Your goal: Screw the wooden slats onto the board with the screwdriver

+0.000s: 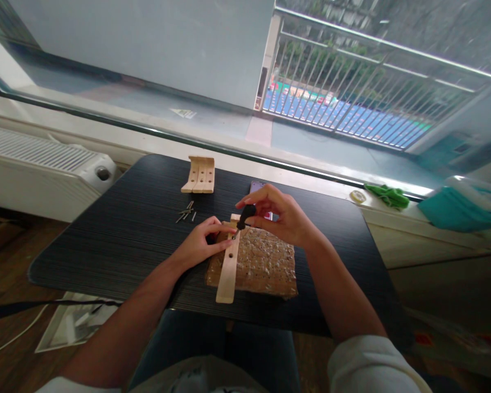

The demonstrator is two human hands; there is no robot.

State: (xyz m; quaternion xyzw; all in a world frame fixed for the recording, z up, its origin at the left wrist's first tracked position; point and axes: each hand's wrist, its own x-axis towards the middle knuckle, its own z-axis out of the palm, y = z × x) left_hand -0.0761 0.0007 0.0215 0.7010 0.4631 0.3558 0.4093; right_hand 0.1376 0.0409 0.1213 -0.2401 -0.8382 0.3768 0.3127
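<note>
A pale wooden strip (228,273) with holes lies across the left part of a brown block (265,262), which looks wrapped in tape and has a pitted top. My right hand (284,215) grips a short screwdriver (246,216) by its black handle, tilted, with its tip down at an upper hole of the strip. My left hand (204,240) reaches in from the left, index finger and thumb on the strip on either side of the tip. Whether a screw sits under the tip is too small to make out.
Several loose screws (185,212) lie left of the block on the dark table (118,234). Behind them stand joined wooden strips (198,174) with holes. A phone (257,186) lies partly behind my right hand. On the sill are a tape roll (357,196) and a green cloth (388,195).
</note>
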